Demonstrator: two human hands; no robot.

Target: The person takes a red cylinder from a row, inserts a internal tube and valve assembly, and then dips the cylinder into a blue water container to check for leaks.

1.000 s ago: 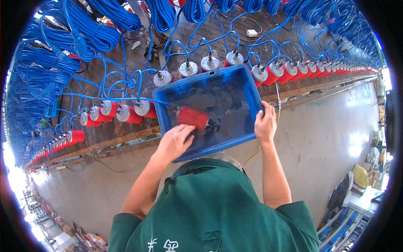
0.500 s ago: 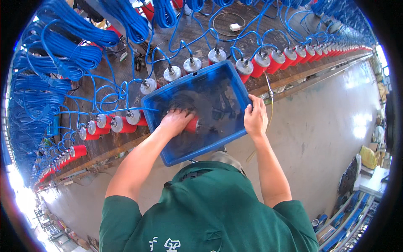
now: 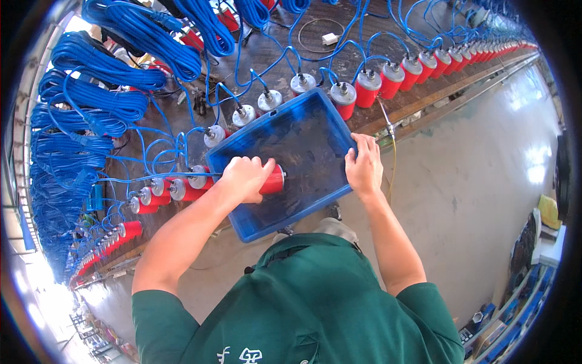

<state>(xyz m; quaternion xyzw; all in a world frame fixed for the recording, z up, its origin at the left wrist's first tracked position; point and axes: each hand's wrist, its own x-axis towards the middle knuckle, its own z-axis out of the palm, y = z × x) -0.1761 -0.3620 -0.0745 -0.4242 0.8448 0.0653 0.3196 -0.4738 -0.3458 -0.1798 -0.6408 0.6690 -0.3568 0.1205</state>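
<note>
My left hand is wrapped round a red cylinder with a small metal tip at its right end. It holds the cylinder on its side over a blue plastic bin. A thin blue cable runs leftward from beside this hand. Dark, clear liquid with reflections seems to lie in the bin. My right hand grips the bin's right rim, with the fingers over the edge. The bin sits tilted at the front edge of the bench.
Red cylinders with silver caps stand in a long row along the wooden bench. Coiled blue cables crowd the far left. A white plug lies behind the row. A thin yellow hose hangs off the bench edge.
My left hand has risen out of the bin's liquid, bringing the red cylinder up and into fuller view. My right hand stays on the rim. The whole view has shifted slightly.
</note>
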